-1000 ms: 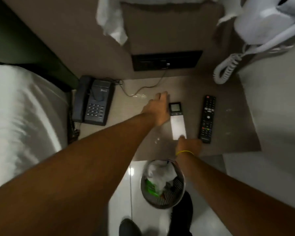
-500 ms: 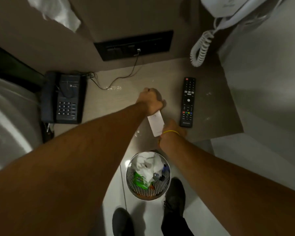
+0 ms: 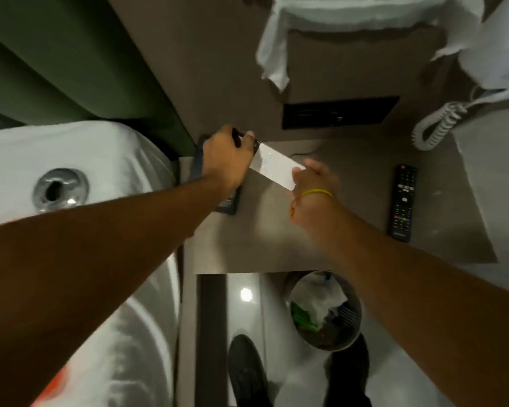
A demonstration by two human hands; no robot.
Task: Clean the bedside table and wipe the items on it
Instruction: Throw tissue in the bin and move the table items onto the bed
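A white air-conditioner remote (image 3: 272, 167) with a dark screen end is lifted above the brown bedside table (image 3: 321, 245), tilted. My left hand (image 3: 228, 160) grips its dark upper end. My right hand (image 3: 313, 179), with a yellow band at the wrist, touches its lower white end; the fingers are partly hidden, so I cannot see if they close on it. A black TV remote (image 3: 402, 201) lies flat at the table's right. A dark desk phone (image 3: 228, 201) sits at the table's left, mostly hidden under my left arm.
A white bed (image 3: 71, 160) with a metal ashtray-like dish (image 3: 60, 189) lies to the left. A mesh waste bin (image 3: 326, 311) full of rubbish stands on the floor below the table, near my shoes. A black socket panel (image 3: 338, 111), white cloth (image 3: 274, 54) and a coiled white cord (image 3: 437, 124) are on the wall.
The white remote has been lifted off the table and carried up and left over the phone. The view has swung left, bringing the bed into sight.
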